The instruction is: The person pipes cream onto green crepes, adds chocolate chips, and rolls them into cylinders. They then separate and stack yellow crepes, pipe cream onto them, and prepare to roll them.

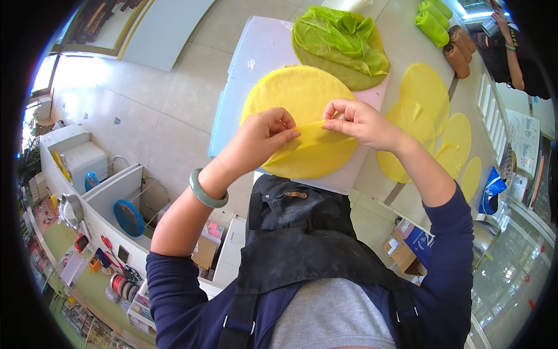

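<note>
A thick stack of round yellow sheets (296, 87) lies in front of me on a pale blue and pink board (232, 99). At the stack's middle, a thin yellow sheet (317, 135) has its edge raised in a fold. My left hand (264, 136), with a green bangle at its wrist, pinches this edge between thumb and fingers. A short way to its right, my right hand (366, 123) pinches the same edge. Just beyond the stack sits a crumpled bright green sheet (343, 41), heaped on more round olive-yellow sheets (325, 68).
Several loose yellow discs (423, 90) lie spread on the right. Behind them are green rolls (433, 22) and brown rolls (458, 51). A blue packet (493, 191) is farther right. Another person's arm (514, 61) shows top right. Scissors (110, 250) and a phone (123, 253) lie at left.
</note>
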{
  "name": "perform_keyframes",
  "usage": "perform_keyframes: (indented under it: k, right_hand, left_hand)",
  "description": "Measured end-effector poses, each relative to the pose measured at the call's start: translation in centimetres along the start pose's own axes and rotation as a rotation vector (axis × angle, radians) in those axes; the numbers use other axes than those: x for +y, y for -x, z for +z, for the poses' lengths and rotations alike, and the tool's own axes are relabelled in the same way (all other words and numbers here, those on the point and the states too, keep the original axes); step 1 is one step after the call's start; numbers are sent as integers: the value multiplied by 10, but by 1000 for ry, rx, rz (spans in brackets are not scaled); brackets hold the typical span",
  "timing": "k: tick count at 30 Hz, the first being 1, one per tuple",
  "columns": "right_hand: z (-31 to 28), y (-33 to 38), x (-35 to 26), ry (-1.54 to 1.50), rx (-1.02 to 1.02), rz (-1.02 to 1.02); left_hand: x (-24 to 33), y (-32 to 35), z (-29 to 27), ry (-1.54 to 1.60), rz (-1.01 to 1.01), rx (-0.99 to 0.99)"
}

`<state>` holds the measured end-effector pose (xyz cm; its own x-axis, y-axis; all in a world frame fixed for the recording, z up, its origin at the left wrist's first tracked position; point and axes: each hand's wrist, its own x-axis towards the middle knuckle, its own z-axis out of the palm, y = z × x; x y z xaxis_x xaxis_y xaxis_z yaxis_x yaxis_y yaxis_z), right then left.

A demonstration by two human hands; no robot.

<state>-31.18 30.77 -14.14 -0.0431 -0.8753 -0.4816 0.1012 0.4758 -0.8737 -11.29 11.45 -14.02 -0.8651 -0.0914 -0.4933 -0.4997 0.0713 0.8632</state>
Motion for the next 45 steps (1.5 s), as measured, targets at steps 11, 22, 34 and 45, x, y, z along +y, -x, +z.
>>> perform_keyframes:
  k: [11, 22, 34, 45]
  right_hand:
    - [-42, -31, -34, -209, -68, 278]
    - [-109, -61, -136, -224, 23, -113]
    - [-41, 179, -100, -204, 418, -623]
    - [17, 498, 131, -450, 1080, 5]
  left_hand:
    - [-12, 7, -36, -55, 124, 7]
    - [115, -71, -164, 22, 106, -189]
    - [258, 36, -3, -588, 569, -17]
    - [223, -106, 376, -275, 29, -1063]
